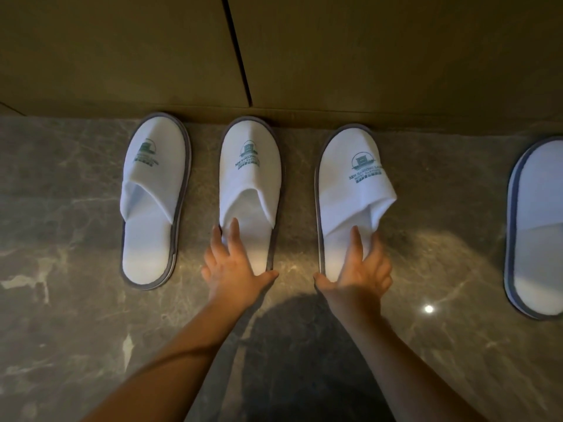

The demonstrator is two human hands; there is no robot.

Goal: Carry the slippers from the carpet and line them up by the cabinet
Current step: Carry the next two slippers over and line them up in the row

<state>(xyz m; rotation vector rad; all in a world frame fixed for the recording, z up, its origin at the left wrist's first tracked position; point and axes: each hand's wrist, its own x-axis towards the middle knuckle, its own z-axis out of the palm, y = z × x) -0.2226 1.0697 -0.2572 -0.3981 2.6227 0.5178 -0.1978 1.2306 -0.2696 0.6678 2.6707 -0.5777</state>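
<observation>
Resting on polished, veined marble floor [76,208] — four white terry slippers, grey-edged, oval, toes against the matte wooden cabinet [122,50]. Left hand [234,266] laid flat on the second slipper [249,178], fingers [233,236] straight, released. Right hand [362,269] likewise on the third slipper [344,190], its upper creased. Far-left slipper [152,196] and far-right slipper [536,226] untouched.

Bare, sleeveless forearms; ringless hands [234,269]

head camera looks steeply down, close
</observation>
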